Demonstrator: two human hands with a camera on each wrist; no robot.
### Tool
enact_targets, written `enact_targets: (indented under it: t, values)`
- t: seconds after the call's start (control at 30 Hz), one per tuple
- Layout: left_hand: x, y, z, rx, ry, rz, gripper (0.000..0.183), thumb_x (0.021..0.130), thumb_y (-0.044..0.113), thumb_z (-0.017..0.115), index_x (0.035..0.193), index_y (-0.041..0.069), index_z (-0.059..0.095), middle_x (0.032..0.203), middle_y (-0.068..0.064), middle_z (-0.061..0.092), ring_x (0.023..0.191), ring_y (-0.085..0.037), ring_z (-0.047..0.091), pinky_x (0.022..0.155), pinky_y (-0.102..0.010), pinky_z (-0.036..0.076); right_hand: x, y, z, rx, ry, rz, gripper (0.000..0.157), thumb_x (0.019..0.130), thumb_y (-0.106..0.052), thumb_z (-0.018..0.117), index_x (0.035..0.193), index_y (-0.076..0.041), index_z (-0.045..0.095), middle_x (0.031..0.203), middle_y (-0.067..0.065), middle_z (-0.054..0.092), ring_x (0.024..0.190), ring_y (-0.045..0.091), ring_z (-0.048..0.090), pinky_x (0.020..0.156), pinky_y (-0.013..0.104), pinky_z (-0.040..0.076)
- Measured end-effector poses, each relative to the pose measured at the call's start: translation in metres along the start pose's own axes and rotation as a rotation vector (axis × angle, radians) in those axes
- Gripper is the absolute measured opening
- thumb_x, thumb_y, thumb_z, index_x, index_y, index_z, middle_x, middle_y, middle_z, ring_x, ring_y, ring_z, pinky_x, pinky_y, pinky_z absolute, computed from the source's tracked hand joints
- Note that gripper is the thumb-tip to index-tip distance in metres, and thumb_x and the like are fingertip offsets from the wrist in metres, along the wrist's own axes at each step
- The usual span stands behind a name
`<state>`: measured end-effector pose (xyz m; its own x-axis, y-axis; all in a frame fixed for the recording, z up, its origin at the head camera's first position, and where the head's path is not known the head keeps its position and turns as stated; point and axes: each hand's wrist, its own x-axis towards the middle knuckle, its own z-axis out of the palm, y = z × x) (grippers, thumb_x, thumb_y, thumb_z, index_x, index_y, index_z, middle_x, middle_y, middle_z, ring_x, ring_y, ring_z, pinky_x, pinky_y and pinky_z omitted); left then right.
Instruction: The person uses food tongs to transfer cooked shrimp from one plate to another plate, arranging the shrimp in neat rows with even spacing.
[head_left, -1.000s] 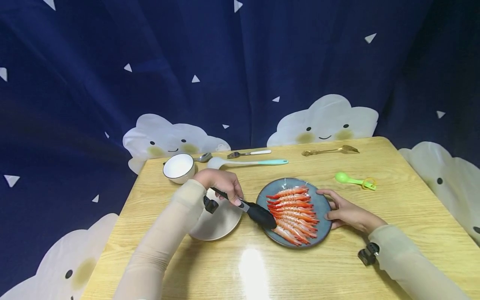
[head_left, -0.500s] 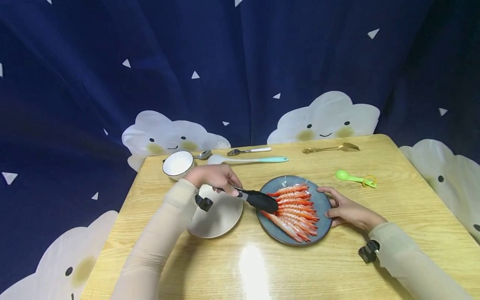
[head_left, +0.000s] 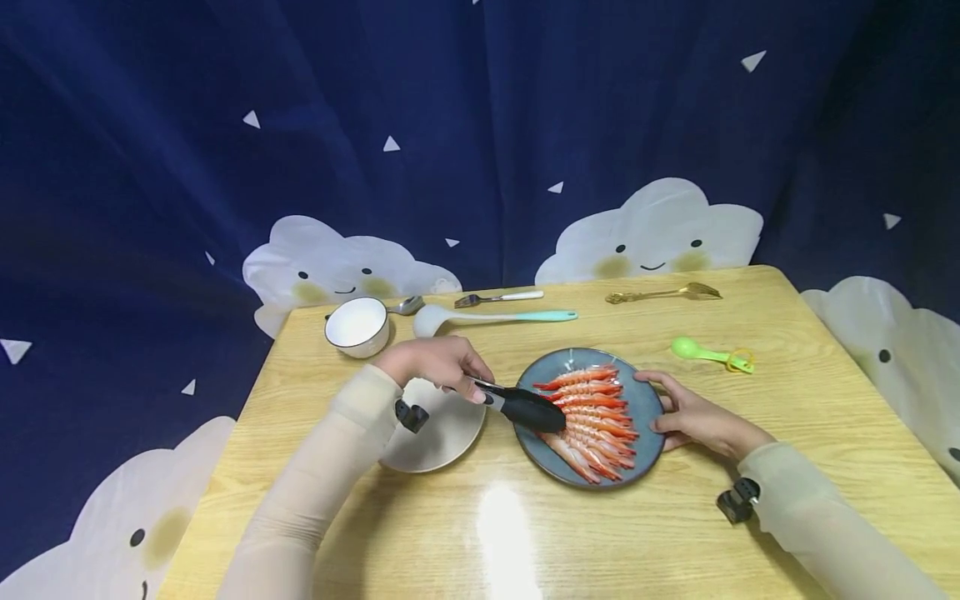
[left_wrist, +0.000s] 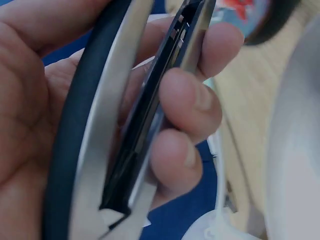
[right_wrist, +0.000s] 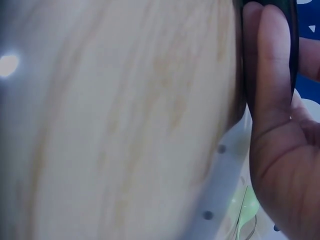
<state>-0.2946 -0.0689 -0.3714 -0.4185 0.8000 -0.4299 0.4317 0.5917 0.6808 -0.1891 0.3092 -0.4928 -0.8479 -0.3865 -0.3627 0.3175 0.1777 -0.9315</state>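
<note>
My left hand [head_left: 442,364] grips black-tipped metal tongs [head_left: 531,410]; in the left wrist view the fingers curl round the tongs' two metal arms [left_wrist: 120,100]. The black tips lie over the left part of a row of red-and-white shrimp [head_left: 600,417], and whether they pinch one cannot be told. The shrimp are fanned out on a blue-grey round plate [head_left: 547,367]. At the plate's right rim, my right hand [head_left: 701,421] holds the edge, thumb on one side and fingers on the other. Below my left hand stands a white plate [head_left: 438,446], partly hidden by it.
Behind the left hand sits a white bowl [head_left: 358,327] beside a metal spoon [head_left: 407,306]. A ladle with a turquoise handle [head_left: 495,317], a white-handled fork [head_left: 498,298] and a golden fork [head_left: 663,293] lie along the back edge. A green spoon [head_left: 708,353] lies at right.
The tongs' tips have moved from the front shrimp up and rightward over the left ends of the row. The front shrimp shifted on the plate. My right hand stays at the rim.
</note>
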Motion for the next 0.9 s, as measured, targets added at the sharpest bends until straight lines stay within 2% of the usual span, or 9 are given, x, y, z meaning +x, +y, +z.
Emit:
enact_targets:
  t: [0.2, 0.3, 0.43, 0.53, 0.67, 0.77, 0.9]
  values:
    - [0.006, -0.005, 0.009, 0.038, -0.03, -0.016, 0.036, 0.074, 0.026, 0.068, 0.107, 0.013, 0.063, 0.073, 0.006, 0.062, 0.047, -0.014, 0.044, 0.045, -0.021, 0.036, 0.0, -0.001, 0.0, 0.009, -0.012, -0.009, 0.08, 0.077, 0.004, 0.054, 0.138, -0.023, 0.008, 0.121, 0.028, 0.031, 0.079, 0.032, 0.057, 0.058, 0.044, 0.048]
    - [0.009, -0.003, 0.009, 0.037, -0.002, 0.036, 0.034, 0.074, 0.026, 0.068, 0.105, 0.013, 0.064, 0.07, 0.005, 0.061, 0.047, -0.013, 0.044, 0.045, -0.023, 0.037, -0.001, -0.002, 0.001, 0.006, -0.012, -0.012, 0.08, 0.078, 0.004, 0.054, 0.138, -0.023, 0.008, 0.12, 0.028, 0.033, 0.079, 0.032, 0.057, 0.058, 0.044, 0.048]
    - [0.018, 0.001, 0.011, 0.071, 0.025, 0.107, 0.033, 0.074, 0.029, 0.068, 0.105, 0.016, 0.065, 0.076, 0.007, 0.062, 0.057, -0.007, 0.047, 0.053, -0.023, 0.039, -0.002, -0.002, 0.0, 0.003, -0.002, -0.012, 0.08, 0.078, 0.006, 0.053, 0.138, -0.023, 0.008, 0.12, 0.028, 0.032, 0.078, 0.031, 0.057, 0.057, 0.044, 0.048]
    - [0.025, 0.001, 0.015, 0.103, 0.017, 0.084, 0.036, 0.075, 0.034, 0.066, 0.107, 0.018, 0.064, 0.081, 0.009, 0.062, 0.06, -0.005, 0.046, 0.057, -0.022, 0.039, -0.002, -0.002, 0.0, 0.003, -0.006, -0.015, 0.08, 0.078, 0.005, 0.053, 0.138, -0.023, 0.008, 0.122, 0.028, 0.03, 0.079, 0.031, 0.057, 0.058, 0.044, 0.048]
    - [0.03, 0.002, 0.019, 0.129, 0.009, 0.031, 0.036, 0.075, 0.036, 0.065, 0.108, 0.021, 0.063, 0.077, 0.009, 0.06, 0.055, -0.007, 0.043, 0.053, -0.022, 0.037, -0.001, -0.001, 0.0, -0.002, -0.009, -0.015, 0.08, 0.078, 0.004, 0.053, 0.138, -0.024, 0.009, 0.122, 0.027, 0.031, 0.078, 0.031, 0.057, 0.058, 0.044, 0.048]
    - [0.03, 0.005, 0.018, 0.16, 0.026, 0.061, 0.033, 0.076, 0.036, 0.064, 0.106, 0.022, 0.064, 0.077, 0.011, 0.059, 0.059, -0.005, 0.044, 0.056, -0.021, 0.037, -0.001, 0.0, 0.0, -0.005, -0.004, -0.012, 0.08, 0.078, 0.005, 0.053, 0.138, -0.024, 0.009, 0.119, 0.027, 0.033, 0.077, 0.03, 0.057, 0.057, 0.043, 0.049]
    - [0.026, 0.007, 0.015, 0.09, 0.005, 0.11, 0.036, 0.076, 0.033, 0.065, 0.107, 0.017, 0.064, 0.068, 0.008, 0.058, 0.051, -0.007, 0.041, 0.05, -0.022, 0.036, -0.001, 0.0, -0.001, 0.0, 0.002, -0.009, 0.081, 0.078, 0.005, 0.054, 0.137, -0.025, 0.009, 0.119, 0.026, 0.033, 0.077, 0.03, 0.057, 0.056, 0.042, 0.049]
